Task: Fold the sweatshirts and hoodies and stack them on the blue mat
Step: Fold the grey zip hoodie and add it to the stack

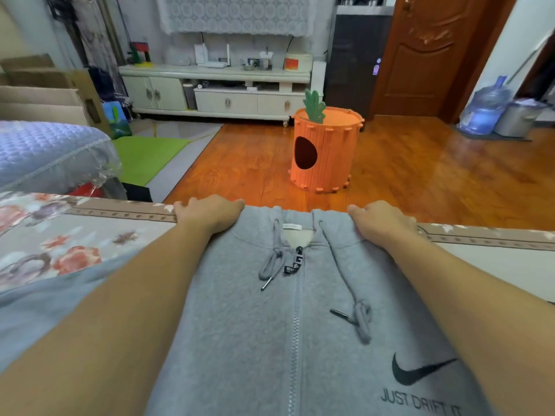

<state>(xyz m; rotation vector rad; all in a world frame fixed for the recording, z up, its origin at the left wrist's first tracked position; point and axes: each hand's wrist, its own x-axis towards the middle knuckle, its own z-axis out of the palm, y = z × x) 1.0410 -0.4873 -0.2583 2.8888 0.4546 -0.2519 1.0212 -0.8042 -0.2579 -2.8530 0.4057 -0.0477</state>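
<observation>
Hoodie [270,334] lies front up, zipped, on the bed [90,235], its hood hanging past the far edge. Left hand [210,216] and right hand [381,222] each clench a shoulder in their grip. Pulled unevenly, it could slide floorward; loose drawstrings [357,313] may bunch inside a fold.

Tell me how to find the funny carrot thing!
Look past the bed edge to the shiny wooden floor. In front of the long white cabinet stands the carrot thing: an orange round tub with green leaves on top and one dark oval hole.
</observation>
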